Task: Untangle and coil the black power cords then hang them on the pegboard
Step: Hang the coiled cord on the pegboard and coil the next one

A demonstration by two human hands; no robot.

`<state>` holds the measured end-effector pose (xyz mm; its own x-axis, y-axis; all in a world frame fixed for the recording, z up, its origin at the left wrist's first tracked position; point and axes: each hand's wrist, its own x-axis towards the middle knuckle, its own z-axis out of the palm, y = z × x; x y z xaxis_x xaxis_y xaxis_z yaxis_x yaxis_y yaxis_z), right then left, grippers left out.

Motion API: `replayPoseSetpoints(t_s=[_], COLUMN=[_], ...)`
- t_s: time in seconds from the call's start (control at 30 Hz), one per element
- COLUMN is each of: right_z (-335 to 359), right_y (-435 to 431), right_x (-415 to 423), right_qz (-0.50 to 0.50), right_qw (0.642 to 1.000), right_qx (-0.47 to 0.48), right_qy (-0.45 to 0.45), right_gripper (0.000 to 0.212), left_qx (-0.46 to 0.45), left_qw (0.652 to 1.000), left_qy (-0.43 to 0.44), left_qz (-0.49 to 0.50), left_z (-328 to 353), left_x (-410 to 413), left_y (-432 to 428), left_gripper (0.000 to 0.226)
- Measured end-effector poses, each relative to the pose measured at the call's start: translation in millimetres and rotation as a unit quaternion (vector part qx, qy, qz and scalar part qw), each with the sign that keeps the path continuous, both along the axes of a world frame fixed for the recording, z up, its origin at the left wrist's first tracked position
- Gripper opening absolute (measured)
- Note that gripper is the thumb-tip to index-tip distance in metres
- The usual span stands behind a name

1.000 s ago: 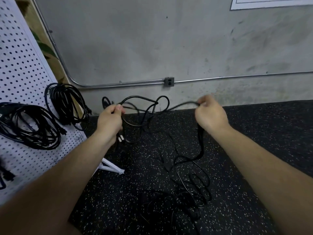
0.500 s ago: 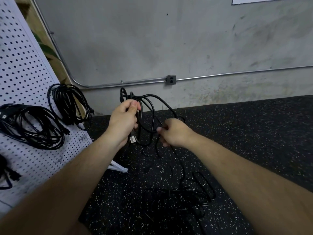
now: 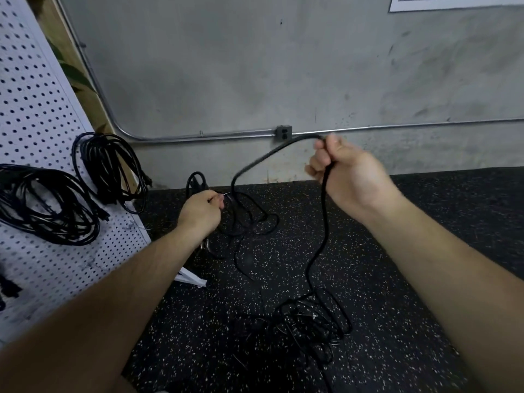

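Cord (image 3: 326, 219) runs in a raised arc between the hands. The fingers (image 3: 319, 160) of the right hand (image 3: 348, 174) curl round it, held high, probably to draw slack out of the tangle (image 3: 309, 316) lying on the floor (image 3: 425, 251) below them. The fingers (image 3: 217, 198) of the left hand (image 3: 201, 211) pinch gathered loops lower down, likely so the forming coil holds its shape. Left of those fingers, the pegboard (image 3: 37, 95) already carries two finished coils (image 3: 110, 168); no bin or box shows.

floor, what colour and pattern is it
The floor is black with white speckles; head view.
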<state>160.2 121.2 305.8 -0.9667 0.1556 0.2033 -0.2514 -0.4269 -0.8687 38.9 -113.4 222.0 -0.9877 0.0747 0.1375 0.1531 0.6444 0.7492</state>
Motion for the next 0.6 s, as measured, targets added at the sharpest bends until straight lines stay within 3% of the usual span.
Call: replayPoseSetpoints(t_s=[0.1,0.2,0.4,0.47,0.53,0.6], right_z=[7,8,1,-2,-6,-11], right_y=[22,41,57,59,58,51], right_x=[12,28,40,39,39,43], right_qz=[-0.021,-0.115,-0.259,-0.283,-0.291,-0.215], right_qw=[0.994,0.974,0.948,0.951,0.938,0.890], right_qx=[-0.099,-0.195,-0.180,-0.103,0.103,0.307], right_qy=[0.041,0.023,-0.034,-0.068,-0.158,-0.258], right_gripper=[0.020,0.012,0.029,0.031,0.024,0.018], left_qx=[0.007,0.043,0.104,0.130,0.141,0.156], left_qw=[0.999,0.996,0.989,0.987,0.986,0.985], left_qy=[-0.015,-0.028,-0.039,-0.035,-0.029,-0.012], left_qz=[0.028,0.071,0.098,0.092,0.086,0.074], left_z=[-3,-3,-2,-1,3,6], left_x=[-5,-14,-18,-15,-11,-8], left_y=[-4,-11,-14,-8,-1,7], left_gripper=[0.036,0.035,0.030,0.029,0.032,0.035])
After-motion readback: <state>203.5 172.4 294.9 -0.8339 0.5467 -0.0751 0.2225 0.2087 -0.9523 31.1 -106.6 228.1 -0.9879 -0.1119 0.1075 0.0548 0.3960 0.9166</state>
